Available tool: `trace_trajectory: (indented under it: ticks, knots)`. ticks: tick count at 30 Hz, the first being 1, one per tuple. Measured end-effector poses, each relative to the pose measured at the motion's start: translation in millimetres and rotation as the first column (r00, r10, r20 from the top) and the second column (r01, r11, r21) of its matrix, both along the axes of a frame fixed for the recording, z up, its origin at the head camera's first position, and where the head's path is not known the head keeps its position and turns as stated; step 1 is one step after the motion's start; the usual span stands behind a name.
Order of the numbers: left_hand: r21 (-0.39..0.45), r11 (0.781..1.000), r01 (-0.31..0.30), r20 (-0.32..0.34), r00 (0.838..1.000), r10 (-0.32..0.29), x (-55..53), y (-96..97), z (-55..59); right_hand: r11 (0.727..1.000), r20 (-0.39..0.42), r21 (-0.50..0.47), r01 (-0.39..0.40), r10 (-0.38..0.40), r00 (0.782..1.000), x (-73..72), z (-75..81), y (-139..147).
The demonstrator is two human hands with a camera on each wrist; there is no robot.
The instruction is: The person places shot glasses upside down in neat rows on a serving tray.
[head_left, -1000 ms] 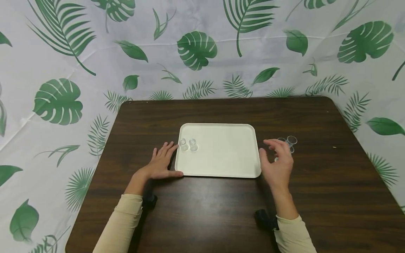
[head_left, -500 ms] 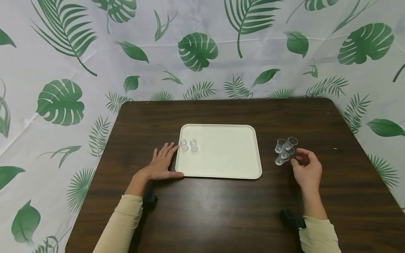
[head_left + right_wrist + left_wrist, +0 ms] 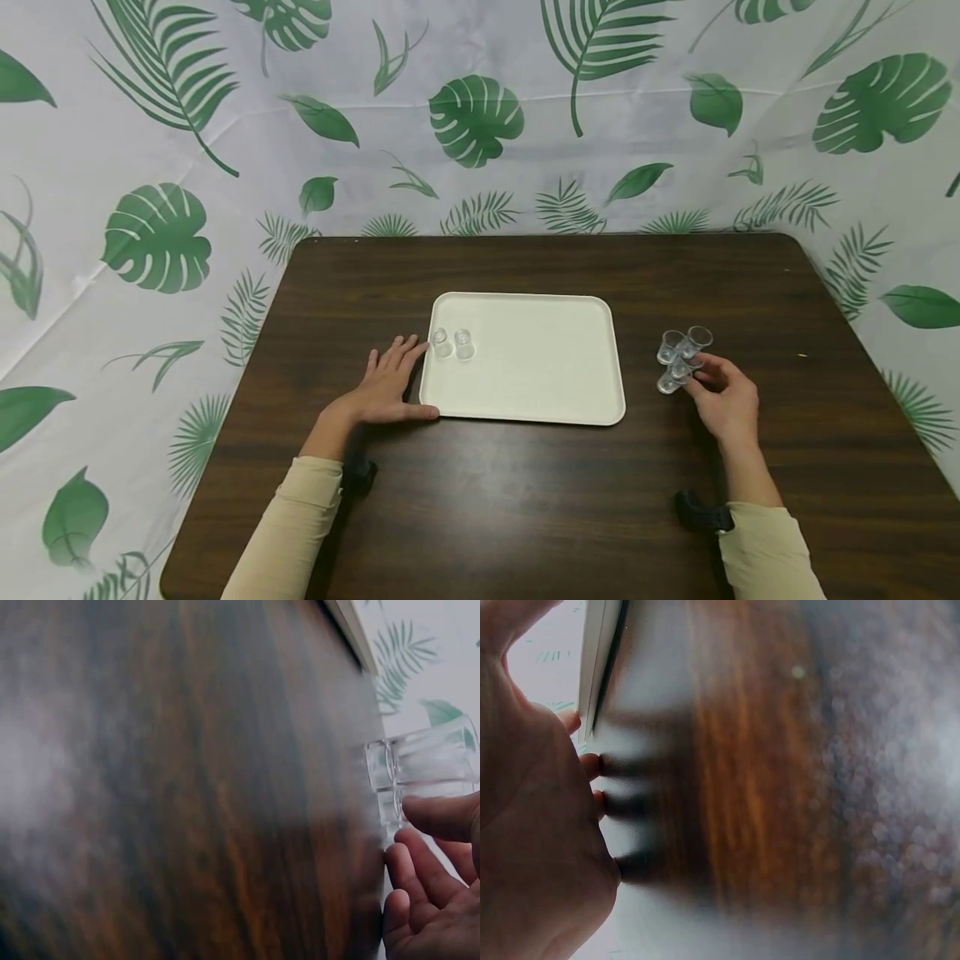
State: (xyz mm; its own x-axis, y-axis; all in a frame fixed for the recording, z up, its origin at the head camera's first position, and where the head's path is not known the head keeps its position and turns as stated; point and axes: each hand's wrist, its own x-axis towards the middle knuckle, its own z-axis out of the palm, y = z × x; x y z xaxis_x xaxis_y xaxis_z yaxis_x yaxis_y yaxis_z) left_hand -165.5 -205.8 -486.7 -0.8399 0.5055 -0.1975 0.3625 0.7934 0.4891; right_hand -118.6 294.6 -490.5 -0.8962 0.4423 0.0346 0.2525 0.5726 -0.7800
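Observation:
My left hand (image 3: pixel 382 393) lies with spread, straight fingers at the left end of a cream tray (image 3: pixel 540 358), thumb and fingertips touching its rim. Two small clear shot glasses stand on the tray near that hand, one (image 3: pixel 442 345) left of the other (image 3: pixel 464 347). On the right, my right hand (image 3: pixel 726 402) has thumb and forefinger around a shot glass (image 3: pixel 688 364) at the near right side of a cluster; its fingers partly hide it. In the right wrist view, a clear glass (image 3: pixel 435 761) stands just beyond the thumb.
Several more clear glasses (image 3: pixel 670 347) stand close together in the cluster, right of the tray. The dark wood table (image 3: pixel 480 500) reaches back to a leaf-print cloth (image 3: pixel 472 192) hanging behind it.
The right hand has moved right from the tray's right edge, around to the near right side of the glass cluster, and closed in on a glass. My left hand stays at the tray.

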Motion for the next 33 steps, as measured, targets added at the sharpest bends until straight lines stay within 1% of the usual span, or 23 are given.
trace_trajectory:
  ticks: [8,14,21,27,33]
  knots:
    - [-0.015,1.0,0.003,0.011,1.0,-0.003,-1.0,2.3,1.6,0.997,0.028,0.057,-0.047,0.045,0.999,0.4,0.7,1.5]
    - [-0.022,1.0,0.004,0.012,1.0,-0.004,-0.5,2.7,2.2,0.998,0.025,0.045,-0.037,0.036,0.999,-0.5,-0.6,0.5]
    - [0.004,1.0,0.007,0.008,1.0,-0.007,0.8,1.5,1.6,0.998,0.004,0.045,-0.035,0.034,0.999,-1.4,-4.2,1.0]
    - [0.015,1.0,0.006,0.013,1.0,-0.006,0.9,1.2,0.5,0.995,-0.013,0.079,-0.062,0.063,0.998,-0.7,-5.5,3.0]
    - [0.012,1.0,0.012,0.011,1.0,-0.012,-0.3,1.4,-0.7,0.99,0.012,0.101,-0.094,0.094,0.996,3.4,-3.5,6.5]
